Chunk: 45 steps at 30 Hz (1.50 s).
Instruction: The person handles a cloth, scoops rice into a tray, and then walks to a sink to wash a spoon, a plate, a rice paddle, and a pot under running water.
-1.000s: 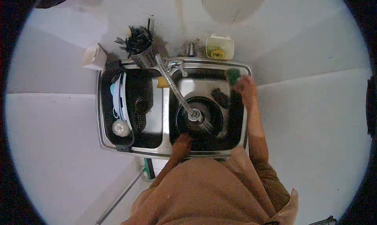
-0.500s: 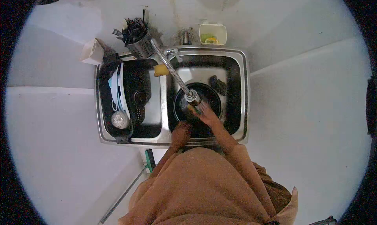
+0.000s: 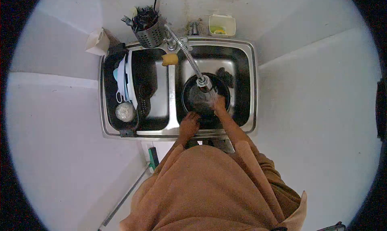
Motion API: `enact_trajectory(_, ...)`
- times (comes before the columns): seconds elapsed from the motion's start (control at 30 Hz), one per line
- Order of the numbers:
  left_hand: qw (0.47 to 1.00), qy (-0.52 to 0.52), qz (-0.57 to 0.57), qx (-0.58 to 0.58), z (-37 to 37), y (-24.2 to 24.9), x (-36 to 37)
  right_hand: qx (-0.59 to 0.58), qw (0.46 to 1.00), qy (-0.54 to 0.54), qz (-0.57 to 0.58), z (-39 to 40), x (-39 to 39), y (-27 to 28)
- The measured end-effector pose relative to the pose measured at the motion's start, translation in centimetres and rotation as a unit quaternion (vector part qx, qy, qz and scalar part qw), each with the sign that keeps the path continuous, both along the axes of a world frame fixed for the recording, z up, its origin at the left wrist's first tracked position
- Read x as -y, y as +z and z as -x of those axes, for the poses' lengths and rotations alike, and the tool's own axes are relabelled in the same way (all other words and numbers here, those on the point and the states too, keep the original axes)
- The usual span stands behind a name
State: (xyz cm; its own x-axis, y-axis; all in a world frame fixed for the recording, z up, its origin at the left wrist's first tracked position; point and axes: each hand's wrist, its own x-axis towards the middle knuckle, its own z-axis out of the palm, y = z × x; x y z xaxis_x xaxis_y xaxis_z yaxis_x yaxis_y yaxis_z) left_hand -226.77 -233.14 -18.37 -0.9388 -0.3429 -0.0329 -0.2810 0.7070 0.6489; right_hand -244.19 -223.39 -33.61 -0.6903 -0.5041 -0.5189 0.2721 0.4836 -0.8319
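A round black pan (image 3: 186,97) lies in the right basin with water in it. My left hand (image 3: 190,124) is at its near rim, fingers curled over the edge. My right hand (image 3: 219,104) is inside the pan on its right side, fingers bent down and partly hidden by running water. What it holds, if anything, cannot be made out. Water pours from the spray head of the flexible tap (image 3: 204,84) just above that hand. A dark scouring pad (image 3: 225,77) rests in the basin behind the pan.
In the left basin a rack holds white plates (image 3: 129,81) and a wrapped ball-shaped item (image 3: 125,112). A yellow sponge (image 3: 170,60) sits on the divider. Behind stand a cutlery holder (image 3: 150,35) and a small open tub (image 3: 222,26). A green brush (image 3: 153,158) leans below the sink.
My right hand has moved right, from under the spray head toward the pan's right side. A yellow-green bit seen at its fingers is now hidden. My left hand stays near the rim.
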Motion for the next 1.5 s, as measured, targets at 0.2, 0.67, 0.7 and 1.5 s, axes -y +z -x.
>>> enact_trajectory(0.2,0.997,-0.017,0.052,0.047,-0.1,0.0,0.0,0.045,0.990,-0.117,-0.063,-0.2,0.3,-0.7)
enact_trajectory(0.67,0.999,-0.025,0.019,0.045,-0.4,0.0,0.1,-0.285,0.950,0.104,0.068,-0.4,-0.8,-0.6)
enact_trajectory(0.7,0.999,-0.031,0.017,0.033,-0.4,-0.2,0.1,-0.276,0.956,0.087,0.056,0.0,-0.3,-0.4)
enact_trajectory(1.5,0.996,-0.044,0.069,0.039,-0.6,-0.7,-0.2,-0.026,0.992,-0.015,0.120,-0.8,-0.2,3.6)
